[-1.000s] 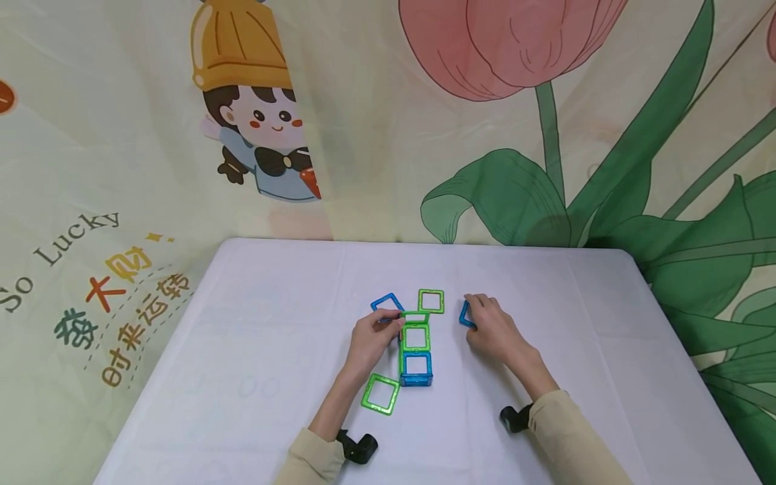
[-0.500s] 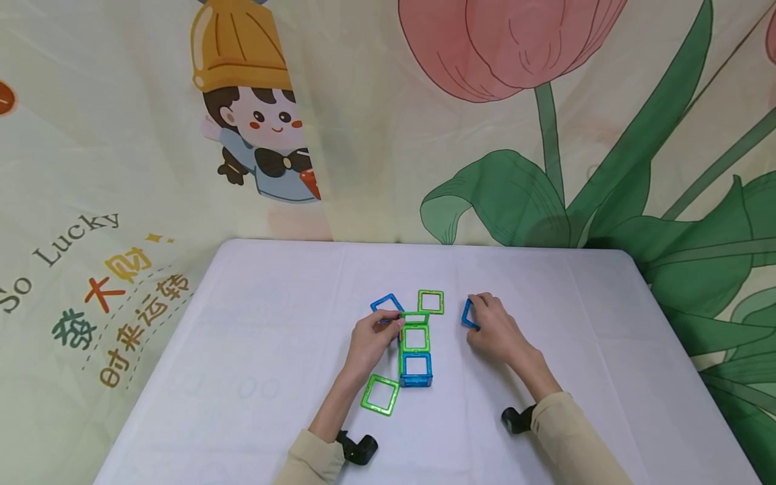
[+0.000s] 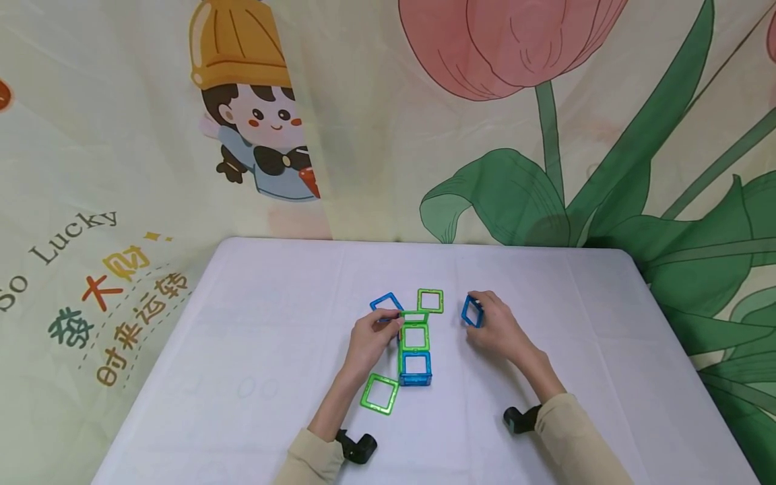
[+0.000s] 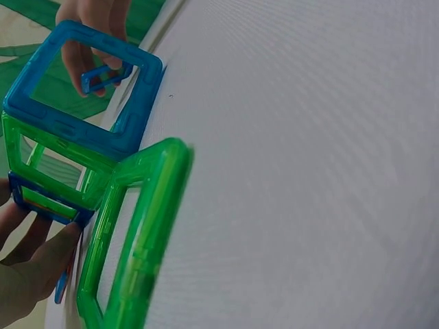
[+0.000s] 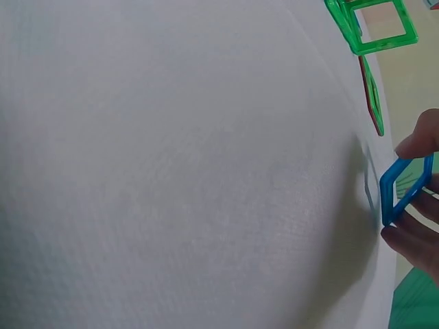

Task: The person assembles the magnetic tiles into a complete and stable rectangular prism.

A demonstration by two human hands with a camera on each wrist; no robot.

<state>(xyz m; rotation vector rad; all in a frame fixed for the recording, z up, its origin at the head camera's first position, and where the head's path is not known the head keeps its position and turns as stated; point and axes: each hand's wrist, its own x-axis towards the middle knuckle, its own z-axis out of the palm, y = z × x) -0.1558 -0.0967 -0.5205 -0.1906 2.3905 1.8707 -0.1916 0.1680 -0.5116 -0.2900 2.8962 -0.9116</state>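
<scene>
Square-framed magnetic tiles form a joined row in the head view, a green tile [image 3: 415,348] behind a blue tile [image 3: 415,353]. My left hand [image 3: 370,342] pinches the row's far left corner; in the left wrist view its fingers hold a dark blue tile [image 4: 51,214] there. To the right, my right hand [image 3: 498,327] holds another blue tile [image 3: 465,312] by thumb and fingers, apart from the row. The right wrist view shows this held blue tile [image 5: 387,195] tilted, with its shadow on the cloth. Part of the row's left side is hidden by my left hand.
A loose green tile [image 3: 374,409] lies at the front left of the row. Behind it are a second green tile [image 3: 430,292] and a blue tile [image 3: 382,298], partly covered by the left hand. The white-covered table [image 3: 273,283] ends at a printed cloth backdrop [image 3: 364,135].
The blue tile in my right hand has turned so that more of its frame shows, and the hand has shifted slightly. My left hand keeps its place at the row.
</scene>
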